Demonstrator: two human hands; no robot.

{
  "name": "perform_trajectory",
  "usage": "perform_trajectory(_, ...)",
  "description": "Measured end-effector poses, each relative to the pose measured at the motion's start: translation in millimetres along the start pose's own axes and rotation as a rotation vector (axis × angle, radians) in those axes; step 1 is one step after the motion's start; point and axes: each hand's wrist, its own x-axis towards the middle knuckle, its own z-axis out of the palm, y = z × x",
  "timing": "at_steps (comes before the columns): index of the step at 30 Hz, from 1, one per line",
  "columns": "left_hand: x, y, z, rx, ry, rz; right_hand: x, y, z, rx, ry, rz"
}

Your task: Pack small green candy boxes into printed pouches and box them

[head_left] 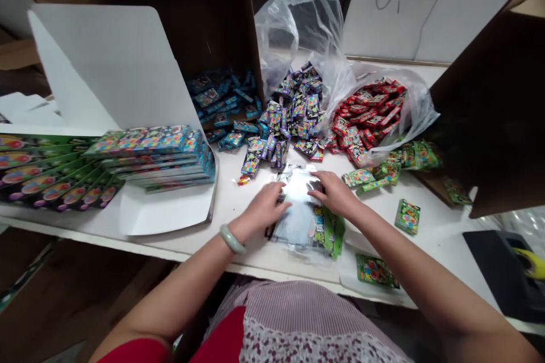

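A flat, shiny clear plastic packet (293, 224) with green printing along its right side lies on the table before me. My left hand (266, 204), a pale bangle at its wrist, is at the packet's upper left edge, fingers and thumb curled on it. Opposite it, my right hand (334, 190) grips the upper right edge, its thumb lying over the film. Glare hides part of the packet's top, and dark patches under the fingers are too small to name. Just beyond are small purple boxes (254, 156) and green packets (358, 177).
An open white display carton (170, 210) holds stacked blue packs (157, 139) at left. Behind are a cardboard box (251, 28) with blue boxes and clear bags (317, 0) of purple and red boxes (370, 110). Single green packs (407, 216) lie right, near a dark box (502, 96).
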Motion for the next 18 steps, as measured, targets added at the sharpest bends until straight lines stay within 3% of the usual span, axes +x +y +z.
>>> perform_trajectory(4,-7.5,21.7,28.8,-0.030,-0.028,-0.132,12.3,6.3,8.2,-0.091,-0.086,0.038)
perform_trajectory(8,-0.3,6.6,33.7,-0.196,-0.018,-0.245,11.8,14.5,15.7,-0.077,-0.100,0.088)
perform_trajectory(12,5.2,-5.6,26.8,-0.412,-0.040,-0.322,10.3,18.6,10.5,-0.039,-0.081,0.092)
perform_trajectory(14,5.3,-3.7,17.2,-0.514,-0.047,-0.320,8.9,17.6,0.4,0.002,-0.026,0.069)
perform_trajectory(18,3.5,7.8,-9.4,-0.667,-0.027,-0.244,4.3,14.3,-28.3,0.241,0.302,-0.006)
